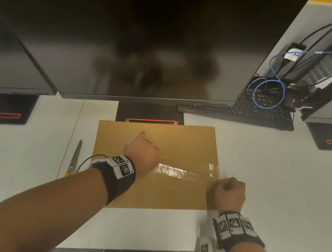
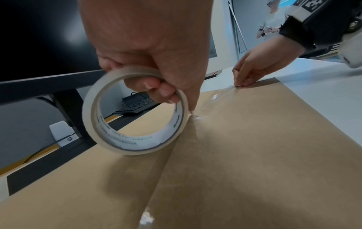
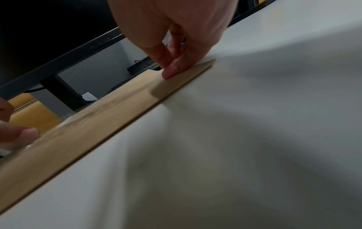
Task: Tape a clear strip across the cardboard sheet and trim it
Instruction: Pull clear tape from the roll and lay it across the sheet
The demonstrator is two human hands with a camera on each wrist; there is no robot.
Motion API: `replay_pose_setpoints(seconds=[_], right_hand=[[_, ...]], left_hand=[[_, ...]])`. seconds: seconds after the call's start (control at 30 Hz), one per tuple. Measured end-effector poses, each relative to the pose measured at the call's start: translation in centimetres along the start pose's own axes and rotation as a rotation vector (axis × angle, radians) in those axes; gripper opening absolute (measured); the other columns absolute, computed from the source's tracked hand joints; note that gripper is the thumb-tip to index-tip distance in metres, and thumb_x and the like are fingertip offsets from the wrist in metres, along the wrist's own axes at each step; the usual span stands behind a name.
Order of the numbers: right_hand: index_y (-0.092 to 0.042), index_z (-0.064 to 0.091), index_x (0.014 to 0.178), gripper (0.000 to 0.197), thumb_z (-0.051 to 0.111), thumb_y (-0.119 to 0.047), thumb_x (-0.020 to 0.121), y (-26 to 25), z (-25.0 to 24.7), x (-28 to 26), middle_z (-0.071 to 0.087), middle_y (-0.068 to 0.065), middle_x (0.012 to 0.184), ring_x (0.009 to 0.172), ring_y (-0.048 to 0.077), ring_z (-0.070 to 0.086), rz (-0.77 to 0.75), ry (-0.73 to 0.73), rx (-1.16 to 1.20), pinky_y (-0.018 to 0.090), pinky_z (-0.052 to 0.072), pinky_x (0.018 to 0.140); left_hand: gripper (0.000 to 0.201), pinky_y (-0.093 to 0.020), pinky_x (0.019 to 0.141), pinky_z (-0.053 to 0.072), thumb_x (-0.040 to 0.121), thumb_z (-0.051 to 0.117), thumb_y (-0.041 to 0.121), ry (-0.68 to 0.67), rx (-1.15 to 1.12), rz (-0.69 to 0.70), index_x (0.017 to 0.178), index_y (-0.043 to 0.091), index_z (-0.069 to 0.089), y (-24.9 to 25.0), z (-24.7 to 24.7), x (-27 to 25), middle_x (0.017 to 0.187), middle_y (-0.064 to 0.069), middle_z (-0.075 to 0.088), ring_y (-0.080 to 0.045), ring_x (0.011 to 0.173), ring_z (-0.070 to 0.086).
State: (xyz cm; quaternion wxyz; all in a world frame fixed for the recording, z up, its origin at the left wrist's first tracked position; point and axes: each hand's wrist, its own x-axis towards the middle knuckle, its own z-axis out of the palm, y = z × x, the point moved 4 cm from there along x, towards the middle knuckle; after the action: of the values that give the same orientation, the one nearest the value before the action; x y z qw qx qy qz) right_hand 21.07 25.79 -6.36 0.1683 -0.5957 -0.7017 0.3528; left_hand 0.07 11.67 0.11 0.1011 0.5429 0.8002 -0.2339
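Note:
A brown cardboard sheet (image 1: 160, 193) lies flat on the white desk. My left hand (image 1: 142, 150) is over its middle and grips a roll of clear tape (image 2: 135, 149), with fingers curled through the core. A clear strip (image 1: 183, 172) runs from the roll to the sheet's right edge. There my right hand (image 1: 227, 192) holds the strip's end down with curled fingertips (image 3: 172, 69), at the edge of the cardboard (image 3: 98, 124). In the left wrist view the strip (image 2: 215, 99) hangs just above the cardboard (image 2: 254, 155). The roll is hidden in the head view.
Scissors (image 1: 74, 158) with yellow handles lie on the desk left of the sheet. A dark monitor (image 1: 130, 43) and its stand base (image 1: 151, 114) rise right behind the cardboard. A black keyboard (image 1: 251, 111) and cables sit at back right. The desk's front edge (image 1: 140, 247) is near.

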Motion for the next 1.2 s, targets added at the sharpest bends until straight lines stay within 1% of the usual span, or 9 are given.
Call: replay_pose_setpoints(seconds=[0.1, 0.27, 0.4, 0.5, 0.7, 0.83, 0.93, 1.13, 1.2], right_hand=[[0.009, 0.059, 0.085, 0.015, 0.052, -0.004, 0.088, 0.0, 0.0, 0.1, 0.052, 0.024, 0.107, 0.076, 0.025, 0.043, 0.012, -0.008, -0.006, 0.028, 0.035, 0.076], [0.009, 0.060, 0.085, 0.015, 0.051, -0.004, 0.087, 0.0, 0.3, 0.2, 0.052, 0.024, 0.107, 0.075, 0.026, 0.044, 0.020, -0.008, -0.026, 0.028, 0.036, 0.074], [0.009, 0.060, 0.085, 0.016, 0.051, -0.004, 0.088, -0.2, 0.2, 0.2, 0.052, 0.025, 0.106, 0.075, 0.026, 0.044, 0.016, -0.002, -0.035, 0.029, 0.036, 0.075], [0.009, 0.060, 0.085, 0.016, 0.050, -0.004, 0.087, -0.3, 0.3, 0.3, 0.052, 0.024, 0.106, 0.075, 0.026, 0.044, 0.025, -0.008, -0.044, 0.029, 0.037, 0.074], [0.004, 0.055, 0.082, 0.007, 0.052, -0.002, 0.083, 0.2, 0.6, 0.8, 0.059, 0.024, 0.099, 0.075, 0.028, 0.048, 0.094, 0.008, -0.024, 0.034, 0.042, 0.072], [-0.005, 0.050, 0.081, 0.008, 0.058, -0.005, 0.082, 0.7, 0.2, 0.5, 0.057, 0.013, 0.089, 0.076, 0.027, 0.049, 0.169, 0.028, 0.047, 0.031, 0.038, 0.071], [-0.007, 0.049, 0.084, 0.008, 0.055, -0.003, 0.082, 0.5, -0.1, 0.3, 0.054, 0.010, 0.086, 0.078, 0.027, 0.049, 0.195, 0.045, 0.084, 0.031, 0.038, 0.073], [-0.006, 0.049, 0.082, 0.012, 0.042, 0.002, 0.086, -0.2, -0.2, 0.2, 0.054, 0.015, 0.086, 0.077, 0.028, 0.048, 0.147, 0.105, 0.049, 0.031, 0.036, 0.072], [-0.005, 0.053, 0.087, 0.010, 0.044, -0.003, 0.089, -1.0, 0.3, -0.5, 0.053, 0.014, 0.096, 0.077, 0.026, 0.047, 0.032, 0.052, 0.006, 0.030, 0.036, 0.072]], left_hand=[[0.033, -0.036, 0.093, 0.029, 0.096, 0.043, 0.026, 0.002, 0.026, 0.007, 0.065, 0.021, 0.054, 0.4, 0.3, 0.0, 0.061, 0.004, 0.055, -0.017, 0.061, 0.050], [0.042, -0.036, 0.093, 0.029, 0.096, 0.045, 0.023, 0.004, 0.050, 0.036, 0.055, 0.019, 0.039, 1.1, -0.2, -0.1, 0.061, 0.004, 0.053, -0.018, 0.060, 0.047], [0.028, -0.037, 0.095, 0.030, 0.094, 0.046, 0.013, -0.054, 0.079, 0.036, 0.067, 0.021, 0.049, 1.9, -0.8, -0.4, 0.074, 0.002, 0.065, -0.019, 0.065, 0.049], [0.023, -0.036, 0.095, 0.031, 0.095, 0.046, 0.014, -0.067, 0.084, 0.034, 0.074, 0.022, 0.052, 2.3, -1.0, -0.3, 0.082, 0.003, 0.069, -0.018, 0.067, 0.049], [0.023, -0.036, 0.094, 0.031, 0.095, 0.046, 0.013, -0.046, 0.097, 0.035, 0.075, 0.022, 0.052, 2.9, -0.8, -0.2, 0.087, 0.002, 0.071, -0.019, 0.066, 0.047], [0.022, -0.036, 0.095, 0.031, 0.095, 0.047, 0.013, -0.035, 0.079, 0.037, 0.075, 0.021, 0.051, 3.1, -0.8, -0.1, 0.087, 0.002, 0.071, -0.019, 0.066, 0.047], [0.022, -0.036, 0.094, 0.032, 0.095, 0.048, 0.013, -0.033, 0.078, 0.033, 0.075, 0.021, 0.052, 3.1, -0.7, -0.1, 0.086, 0.002, 0.071, -0.019, 0.067, 0.050], [0.024, -0.036, 0.095, 0.031, 0.096, 0.047, 0.012, -0.023, 0.062, 0.035, 0.074, 0.021, 0.052, 3.2, -0.7, 0.0, 0.086, 0.003, 0.071, -0.019, 0.065, 0.048], [0.024, -0.036, 0.096, 0.031, 0.095, 0.047, 0.011, -0.033, 0.063, 0.036, 0.074, 0.021, 0.052, 3.2, -0.6, 0.0, 0.087, 0.003, 0.071, -0.019, 0.066, 0.048]])
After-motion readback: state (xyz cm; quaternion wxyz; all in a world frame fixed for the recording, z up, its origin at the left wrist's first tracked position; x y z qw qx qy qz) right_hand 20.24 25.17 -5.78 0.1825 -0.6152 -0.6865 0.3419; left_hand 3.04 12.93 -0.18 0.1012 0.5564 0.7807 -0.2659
